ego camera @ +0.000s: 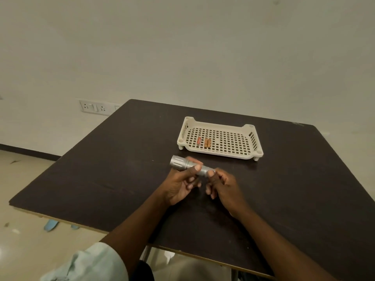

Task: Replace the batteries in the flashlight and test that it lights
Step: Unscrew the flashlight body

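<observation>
A silver flashlight (180, 163) is held level above the dark table (101, 179), its wide head pointing left. My left hand (180, 185) grips its barrel near the middle, thumb on top. My right hand (223, 185) pinches the tail end with thumb and fingers. Behind the hands stands a cream perforated tray (239, 153) holding three small batteries: a red one (198, 141) and two orange ones (207, 142) side by side. No light shows from the flashlight.
The table's near edge runs close to my body, and its left edge drops to a tiled floor. A wall with a socket panel (95, 107) stands behind the table. A blue item (50, 225) lies on the floor under the left edge.
</observation>
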